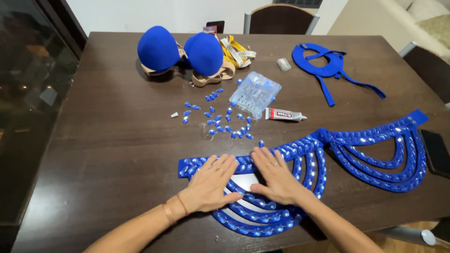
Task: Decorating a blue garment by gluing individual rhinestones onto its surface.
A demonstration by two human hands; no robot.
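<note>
Gem work looks mostly done, judging by coverage: the blue beaded belt (328, 154) lies along the near edge of the table (108, 140), and both its looped halves show rows of glued blue gems. The right half looks fully covered. On the left half, under the hands, strands also look covered, though parts are hidden. Still left, I'd say: a scatter of loose gems (220, 119) sits mid-table, far of the belt, unused.

Left hand (211, 182): flat, palm down, fingers spread, pressing on the belt's top band at its left end; grasping nothing. Bracelets at the wrist.

Right hand (276, 175): flat too, palm down, fingers spread, just beside the left hand, on the band and upper strands; not gripping either. Ring visible.

Further right and far: clear plastic bag of gems (255, 91), glue tube (283, 114) lying near it, small blue collar piece (323, 63) far right. Far left: blue bra cups (180, 51), with a tape measure (236, 51) beside them. Dark phone (436, 152) at the right edge.
</note>
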